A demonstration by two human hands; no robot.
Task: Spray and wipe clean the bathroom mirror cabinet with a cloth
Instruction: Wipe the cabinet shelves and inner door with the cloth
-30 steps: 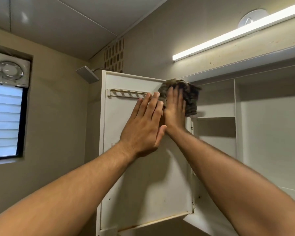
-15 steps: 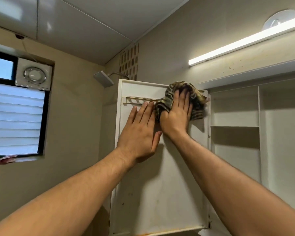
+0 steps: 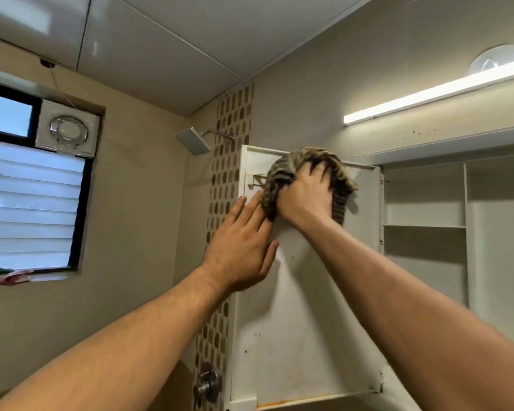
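The white cabinet door (image 3: 297, 336) stands swung open, its inner face toward me, with a small rack (image 3: 254, 179) near its top. My right hand (image 3: 306, 197) grips a bunched dark striped cloth (image 3: 279, 176) and presses it against the door's upper part, over the rack. My left hand (image 3: 244, 244) lies flat on the door just below and left of the cloth, fingers straight. The open cabinet body (image 3: 425, 226) with white shelves is to the right. No spray bottle is in view.
A shower head (image 3: 192, 140) juts out left of the door top, with a tap valve (image 3: 205, 387) low beside the door. A window with an exhaust fan (image 3: 67, 130) is on the left wall. A tube light (image 3: 433, 93) runs above the cabinet.
My right hand has curled round the cloth and slid it left along the door's top, over the rack. My left hand has stayed flat on the door, a little lower. The view has shifted left.
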